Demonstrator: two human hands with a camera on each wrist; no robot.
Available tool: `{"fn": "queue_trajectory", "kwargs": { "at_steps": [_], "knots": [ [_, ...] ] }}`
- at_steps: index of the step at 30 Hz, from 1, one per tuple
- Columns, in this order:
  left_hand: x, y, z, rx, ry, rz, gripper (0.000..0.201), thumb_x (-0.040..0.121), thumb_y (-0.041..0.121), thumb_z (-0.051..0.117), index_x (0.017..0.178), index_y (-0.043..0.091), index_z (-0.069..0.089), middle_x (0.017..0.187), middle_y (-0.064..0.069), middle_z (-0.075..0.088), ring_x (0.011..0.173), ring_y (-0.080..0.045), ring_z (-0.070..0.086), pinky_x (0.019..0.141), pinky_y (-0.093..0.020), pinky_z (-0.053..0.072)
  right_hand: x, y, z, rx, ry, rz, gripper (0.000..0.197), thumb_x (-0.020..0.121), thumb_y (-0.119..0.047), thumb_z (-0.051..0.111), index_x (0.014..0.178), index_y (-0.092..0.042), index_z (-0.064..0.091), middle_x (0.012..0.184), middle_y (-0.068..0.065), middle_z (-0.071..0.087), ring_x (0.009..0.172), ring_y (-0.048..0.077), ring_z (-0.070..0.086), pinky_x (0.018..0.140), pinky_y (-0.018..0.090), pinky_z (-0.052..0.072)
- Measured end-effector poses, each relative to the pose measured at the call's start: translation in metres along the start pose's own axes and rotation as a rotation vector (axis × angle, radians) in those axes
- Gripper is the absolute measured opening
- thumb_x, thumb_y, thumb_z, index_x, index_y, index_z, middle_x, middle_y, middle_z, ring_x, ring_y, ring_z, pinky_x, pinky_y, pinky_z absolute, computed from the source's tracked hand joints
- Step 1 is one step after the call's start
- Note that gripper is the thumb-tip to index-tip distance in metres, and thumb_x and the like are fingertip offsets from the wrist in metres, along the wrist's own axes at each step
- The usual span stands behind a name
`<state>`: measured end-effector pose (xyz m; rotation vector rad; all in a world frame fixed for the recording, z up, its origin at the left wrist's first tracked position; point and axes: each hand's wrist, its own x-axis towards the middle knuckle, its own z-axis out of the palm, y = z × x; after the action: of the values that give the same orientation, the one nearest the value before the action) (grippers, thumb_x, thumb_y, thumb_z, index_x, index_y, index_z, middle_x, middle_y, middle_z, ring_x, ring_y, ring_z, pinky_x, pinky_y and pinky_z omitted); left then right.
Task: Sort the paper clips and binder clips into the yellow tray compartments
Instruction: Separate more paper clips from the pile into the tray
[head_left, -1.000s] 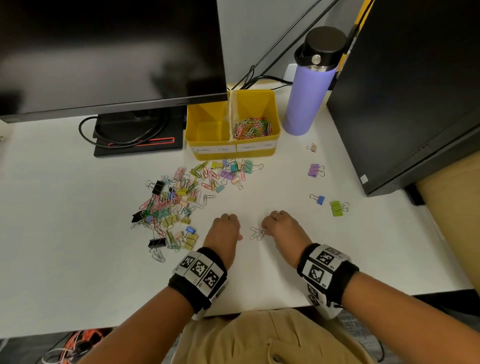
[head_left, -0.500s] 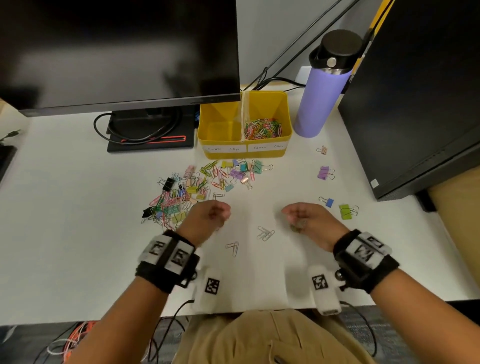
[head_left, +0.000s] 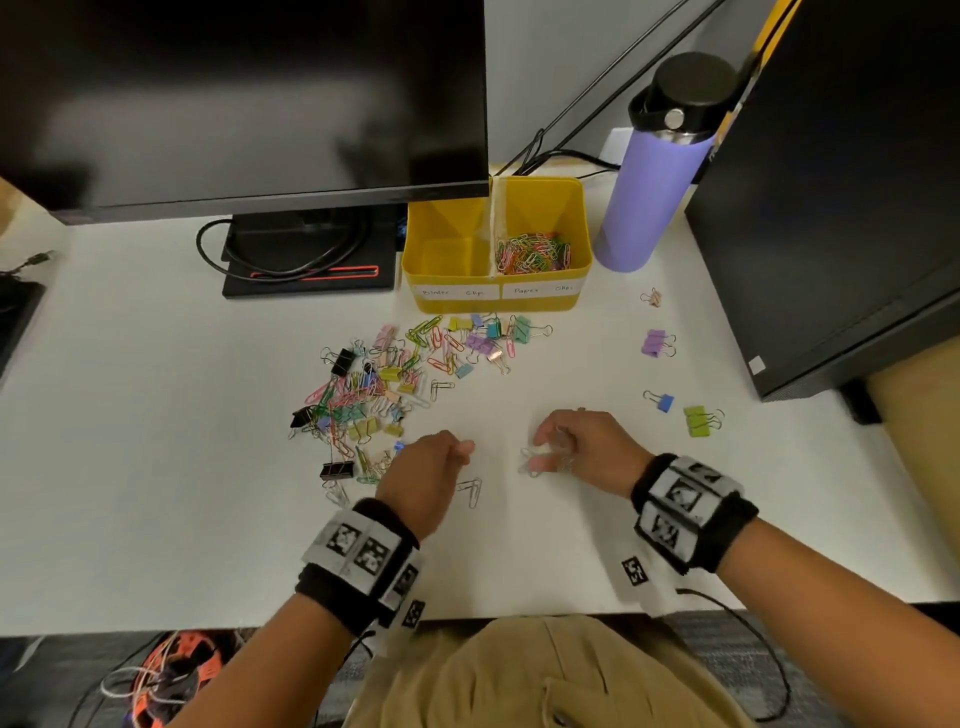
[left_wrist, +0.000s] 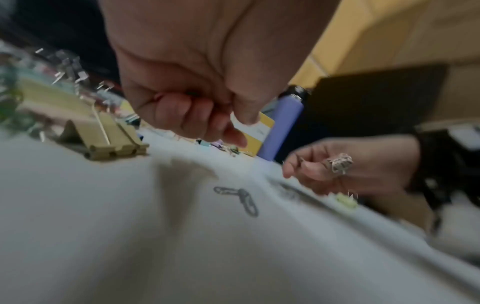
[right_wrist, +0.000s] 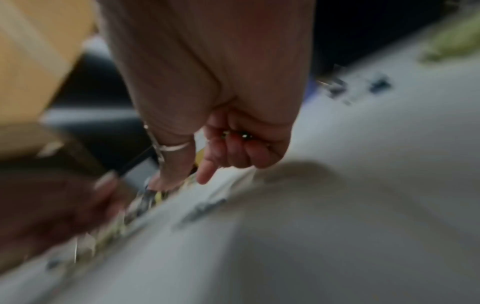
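The yellow tray stands at the back; its left compartment looks empty and coloured paper clips fill the right one. A mixed pile of paper and binder clips lies in front of it. My right hand grips a bundle of silver paper clips in its palm, and its fingertips touch more silver clips on the table. My left hand is curled into a fist above a pair of silver clips; I see nothing sure inside it.
Loose binder clips lie to the right: purple, blue, green. A purple bottle stands right of the tray and a black computer case beyond it. The monitor overhangs the tray's left side.
The hands drew apart from the silver clips, leaving two small groups on the table. The right hand has come back down onto one group. The left hand has moved right, beside the other.
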<state>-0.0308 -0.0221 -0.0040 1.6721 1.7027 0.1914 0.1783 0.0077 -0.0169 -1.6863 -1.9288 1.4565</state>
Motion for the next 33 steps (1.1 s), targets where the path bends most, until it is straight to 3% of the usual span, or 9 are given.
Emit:
{"fn": "queue_trajectory", "kwargs": {
  "at_steps": [3,8,13,17,21,24,28,30,33],
  "knots": [
    [-0.007,0.005,0.010,0.181,0.009,-0.028,0.040,0.089,0.044,0.053,0.111,0.010,0.054,0.112,-0.006,0.058,0.104,-0.022,0.056,0.083,-0.028,0.043,0.005,-0.006,0.009,-0.368,-0.002,-0.029,0.038,0.073,-0.025,0.074,0.105,-0.011,0.059,0.101,0.009,0.059,0.092,0.022,0.053,0.074,0.024,0.035],
    [-0.001,0.008,0.023,0.472,-0.042,-0.077,0.039,0.089,0.037,0.056,0.115,0.007,0.053,0.118,-0.009,0.056,0.110,-0.025,0.054,0.089,-0.034,0.046,0.008,-0.018,0.015,-0.519,-0.058,-0.015,0.022,0.087,-0.009,0.053,0.109,-0.003,0.057,0.115,0.016,0.057,0.109,0.031,0.053,0.085,0.030,0.041],
    [0.007,0.005,0.031,0.528,-0.123,-0.114,0.034,0.095,0.026,0.048,0.117,0.001,0.049,0.124,-0.013,0.049,0.113,-0.026,0.054,0.092,-0.033,0.045,0.002,-0.018,0.023,-0.714,-0.076,-0.065,0.024,0.088,0.000,0.040,0.109,-0.001,0.051,0.116,0.018,0.055,0.104,0.030,0.055,0.082,0.034,0.043],
    [0.009,0.007,0.036,0.540,-0.143,-0.122,0.032,0.097,0.018,0.045,0.121,-0.002,0.044,0.128,-0.015,0.046,0.116,-0.027,0.052,0.095,-0.032,0.044,-0.001,-0.014,0.030,-0.843,0.045,-0.170,0.020,0.078,-0.002,0.061,0.097,0.002,0.056,0.099,0.021,0.062,0.087,0.033,0.060,0.065,0.032,0.046],
    [0.013,0.006,0.037,0.500,-0.155,-0.157,0.030,0.096,0.014,0.047,0.121,-0.001,0.044,0.127,-0.016,0.051,0.116,-0.027,0.053,0.095,-0.031,0.043,-0.003,-0.006,0.023,-0.584,-0.069,-0.174,0.022,0.086,0.008,0.037,0.102,0.000,0.049,0.114,0.020,0.049,0.100,0.027,0.049,0.088,0.035,0.044],
    [0.013,0.002,0.035,0.429,-0.153,-0.145,0.029,0.095,0.013,0.047,0.121,0.000,0.045,0.125,-0.016,0.053,0.115,-0.027,0.055,0.095,-0.032,0.044,-0.001,-0.014,0.020,-0.479,-0.104,-0.222,0.021,0.086,0.008,0.040,0.102,0.002,0.052,0.110,0.019,0.053,0.094,0.019,0.049,0.086,0.024,0.039],
    [0.009,-0.004,0.032,0.424,-0.197,-0.126,0.027,0.096,0.012,0.046,0.120,0.001,0.047,0.127,-0.019,0.051,0.116,-0.030,0.053,0.097,-0.034,0.044,0.007,-0.020,0.026,-0.611,-0.236,-0.327,0.024,0.087,0.005,0.043,0.108,0.002,0.053,0.113,0.019,0.055,0.109,0.028,0.051,0.090,0.034,0.041],
    [0.007,-0.007,0.031,0.375,-0.208,-0.101,0.020,0.096,0.008,0.044,0.114,0.003,0.050,0.127,-0.022,0.051,0.115,-0.032,0.053,0.097,-0.036,0.045,0.011,-0.023,0.027,-0.705,-0.262,-0.403,0.018,0.083,0.006,0.051,0.100,0.005,0.057,0.103,0.024,0.060,0.100,0.033,0.057,0.080,0.036,0.049],
    [0.003,-0.010,0.031,0.436,-0.194,-0.111,0.025,0.095,0.007,0.044,0.119,0.002,0.048,0.126,-0.016,0.051,0.114,-0.025,0.055,0.094,-0.030,0.047,0.016,-0.019,0.030,-0.811,-0.276,-0.468,0.024,0.051,0.011,0.075,0.068,0.003,0.060,0.062,0.018,0.064,0.057,0.029,0.065,0.045,0.023,0.050]
  ]
}}
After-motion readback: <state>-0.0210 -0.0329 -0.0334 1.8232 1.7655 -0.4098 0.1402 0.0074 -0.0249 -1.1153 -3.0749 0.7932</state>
